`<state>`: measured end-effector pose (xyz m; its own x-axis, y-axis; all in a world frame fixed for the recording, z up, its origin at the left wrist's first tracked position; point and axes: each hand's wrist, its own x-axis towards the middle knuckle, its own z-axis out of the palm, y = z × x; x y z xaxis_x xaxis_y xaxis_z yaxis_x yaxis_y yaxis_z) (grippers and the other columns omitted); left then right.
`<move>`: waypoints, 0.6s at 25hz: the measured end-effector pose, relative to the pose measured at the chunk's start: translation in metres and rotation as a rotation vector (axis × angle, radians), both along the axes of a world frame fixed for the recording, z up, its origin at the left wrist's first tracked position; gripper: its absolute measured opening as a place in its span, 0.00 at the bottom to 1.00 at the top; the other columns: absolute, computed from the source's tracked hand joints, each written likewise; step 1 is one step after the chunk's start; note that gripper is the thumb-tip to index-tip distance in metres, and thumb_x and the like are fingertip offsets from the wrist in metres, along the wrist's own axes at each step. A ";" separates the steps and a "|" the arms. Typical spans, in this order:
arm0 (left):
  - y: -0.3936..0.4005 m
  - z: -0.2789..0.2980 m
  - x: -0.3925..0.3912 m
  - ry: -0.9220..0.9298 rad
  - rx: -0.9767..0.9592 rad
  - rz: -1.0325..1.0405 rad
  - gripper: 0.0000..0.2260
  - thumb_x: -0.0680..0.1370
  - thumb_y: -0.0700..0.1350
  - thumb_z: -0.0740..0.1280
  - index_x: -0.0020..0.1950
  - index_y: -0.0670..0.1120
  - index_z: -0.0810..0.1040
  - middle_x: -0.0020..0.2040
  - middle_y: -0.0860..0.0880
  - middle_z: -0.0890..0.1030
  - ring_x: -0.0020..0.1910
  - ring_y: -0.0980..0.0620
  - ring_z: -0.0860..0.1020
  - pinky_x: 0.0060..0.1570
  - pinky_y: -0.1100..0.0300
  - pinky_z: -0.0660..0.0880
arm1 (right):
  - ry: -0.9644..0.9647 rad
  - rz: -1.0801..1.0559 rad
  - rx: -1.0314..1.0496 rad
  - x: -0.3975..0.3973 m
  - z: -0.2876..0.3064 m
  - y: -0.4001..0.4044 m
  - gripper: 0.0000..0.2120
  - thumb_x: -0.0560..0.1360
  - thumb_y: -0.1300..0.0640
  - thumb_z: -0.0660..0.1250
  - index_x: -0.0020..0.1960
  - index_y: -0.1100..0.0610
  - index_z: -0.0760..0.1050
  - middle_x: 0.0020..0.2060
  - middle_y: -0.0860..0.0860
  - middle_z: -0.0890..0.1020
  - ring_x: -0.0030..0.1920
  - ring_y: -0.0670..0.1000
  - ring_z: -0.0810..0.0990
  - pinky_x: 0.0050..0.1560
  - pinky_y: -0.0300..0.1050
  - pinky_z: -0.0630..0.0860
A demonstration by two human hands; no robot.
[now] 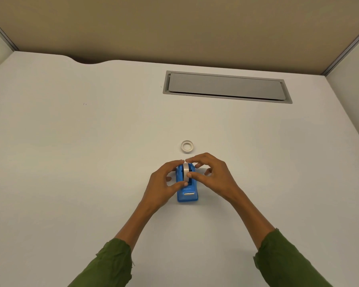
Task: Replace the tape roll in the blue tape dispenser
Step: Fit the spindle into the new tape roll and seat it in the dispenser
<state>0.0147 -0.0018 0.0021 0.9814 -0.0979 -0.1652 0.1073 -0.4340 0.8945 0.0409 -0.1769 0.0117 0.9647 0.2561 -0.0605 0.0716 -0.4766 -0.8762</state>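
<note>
A blue tape dispenser stands on the white desk, its metal cutter end towards me. A whitish tape roll sits upright in its slot. My left hand grips the dispenser's left side, thumb low on the roll and forefinger over its top. My right hand pinches the roll from the right, thumb on its front and forefinger at its top. A second small ring of tape lies flat on the desk just beyond the hands.
A grey rectangular cable hatch is set into the desk at the back right. Beige partition walls close the desk at the back and sides. Green sleeves cover both forearms.
</note>
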 end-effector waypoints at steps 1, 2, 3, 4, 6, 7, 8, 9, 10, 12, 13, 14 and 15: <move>0.000 -0.001 0.001 0.000 0.000 0.004 0.26 0.70 0.44 0.73 0.66 0.48 0.71 0.64 0.47 0.76 0.55 0.56 0.73 0.50 0.65 0.70 | -0.021 -0.009 0.009 -0.001 0.001 0.000 0.13 0.69 0.55 0.74 0.53 0.48 0.79 0.52 0.47 0.81 0.47 0.44 0.78 0.39 0.29 0.72; -0.001 -0.001 0.001 -0.002 0.001 0.005 0.26 0.69 0.44 0.73 0.66 0.49 0.71 0.64 0.47 0.76 0.55 0.56 0.73 0.51 0.65 0.71 | -0.042 -0.018 0.015 -0.002 0.001 0.001 0.11 0.70 0.55 0.74 0.51 0.48 0.79 0.50 0.46 0.81 0.46 0.43 0.78 0.39 0.29 0.72; -0.001 -0.001 0.001 -0.004 0.002 0.005 0.27 0.70 0.45 0.73 0.66 0.49 0.70 0.64 0.47 0.76 0.55 0.56 0.73 0.51 0.64 0.71 | -0.060 -0.030 0.021 -0.003 0.002 0.002 0.09 0.70 0.55 0.73 0.50 0.48 0.79 0.49 0.45 0.81 0.46 0.43 0.79 0.39 0.29 0.72; -0.001 -0.002 0.001 -0.007 0.001 0.005 0.27 0.70 0.45 0.73 0.67 0.50 0.70 0.64 0.48 0.75 0.56 0.56 0.73 0.52 0.63 0.71 | -0.075 -0.045 0.028 -0.003 0.002 0.004 0.07 0.71 0.55 0.73 0.48 0.49 0.80 0.48 0.46 0.82 0.45 0.44 0.79 0.38 0.29 0.72; -0.001 -0.002 0.001 -0.021 -0.001 -0.003 0.27 0.70 0.45 0.73 0.67 0.51 0.70 0.64 0.49 0.75 0.55 0.56 0.73 0.50 0.67 0.71 | -0.095 -0.067 0.036 -0.003 0.001 0.005 0.04 0.72 0.56 0.72 0.47 0.51 0.81 0.47 0.47 0.82 0.44 0.45 0.79 0.38 0.30 0.72; -0.001 -0.002 0.000 -0.034 0.002 -0.010 0.26 0.70 0.46 0.73 0.66 0.51 0.70 0.64 0.49 0.76 0.55 0.56 0.74 0.48 0.71 0.71 | -0.100 -0.071 0.034 -0.002 0.001 0.006 0.04 0.72 0.56 0.71 0.47 0.51 0.82 0.47 0.48 0.82 0.44 0.46 0.80 0.38 0.31 0.72; 0.000 -0.002 0.000 -0.043 0.005 -0.017 0.25 0.70 0.46 0.73 0.65 0.51 0.71 0.63 0.49 0.76 0.54 0.57 0.74 0.46 0.73 0.71 | -0.101 -0.069 0.029 -0.001 0.000 0.005 0.05 0.73 0.56 0.71 0.48 0.52 0.82 0.47 0.48 0.82 0.44 0.46 0.80 0.38 0.32 0.72; 0.000 -0.002 0.000 -0.049 0.006 -0.021 0.24 0.70 0.46 0.73 0.65 0.51 0.71 0.63 0.50 0.76 0.54 0.57 0.74 0.45 0.74 0.71 | -0.098 -0.063 0.019 -0.001 0.000 0.005 0.05 0.73 0.56 0.71 0.49 0.51 0.82 0.47 0.48 0.82 0.45 0.45 0.79 0.38 0.31 0.72; 0.000 -0.001 0.001 -0.052 0.004 -0.024 0.24 0.71 0.46 0.72 0.65 0.51 0.71 0.63 0.50 0.76 0.54 0.57 0.74 0.44 0.74 0.71 | -0.091 -0.053 0.008 0.000 0.000 0.004 0.07 0.73 0.55 0.70 0.50 0.50 0.82 0.47 0.47 0.81 0.46 0.44 0.79 0.38 0.31 0.72; -0.001 0.000 0.000 -0.062 -0.004 -0.030 0.23 0.71 0.46 0.71 0.65 0.50 0.71 0.63 0.50 0.75 0.55 0.56 0.74 0.46 0.71 0.73 | -0.073 -0.016 -0.009 -0.001 -0.001 0.003 0.11 0.71 0.53 0.72 0.53 0.49 0.81 0.47 0.45 0.79 0.48 0.42 0.78 0.39 0.29 0.72; -0.001 0.001 0.000 -0.064 -0.010 -0.032 0.23 0.72 0.46 0.71 0.65 0.49 0.71 0.63 0.49 0.75 0.56 0.55 0.75 0.47 0.69 0.74 | -0.063 0.008 -0.018 -0.002 -0.001 0.003 0.14 0.70 0.53 0.73 0.55 0.48 0.80 0.48 0.44 0.78 0.48 0.40 0.77 0.39 0.28 0.72; -0.001 0.002 0.000 -0.061 -0.016 -0.035 0.23 0.72 0.46 0.71 0.66 0.48 0.71 0.64 0.48 0.75 0.57 0.53 0.75 0.50 0.66 0.74 | -0.055 0.031 -0.028 -0.002 -0.002 0.002 0.17 0.69 0.53 0.75 0.56 0.47 0.79 0.49 0.43 0.77 0.49 0.40 0.76 0.40 0.27 0.72; -0.001 0.002 0.000 -0.056 -0.017 -0.038 0.23 0.72 0.46 0.70 0.66 0.47 0.71 0.64 0.48 0.74 0.58 0.52 0.75 0.51 0.63 0.75 | -0.051 0.047 -0.037 -0.002 -0.002 0.001 0.18 0.68 0.53 0.75 0.57 0.47 0.78 0.49 0.43 0.77 0.49 0.39 0.76 0.41 0.27 0.72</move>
<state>0.0150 -0.0030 0.0045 0.9845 -0.1378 -0.1081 0.0405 -0.4213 0.9060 0.0393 -0.1755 0.0095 0.9538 0.2996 -0.0216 0.1389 -0.5036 -0.8527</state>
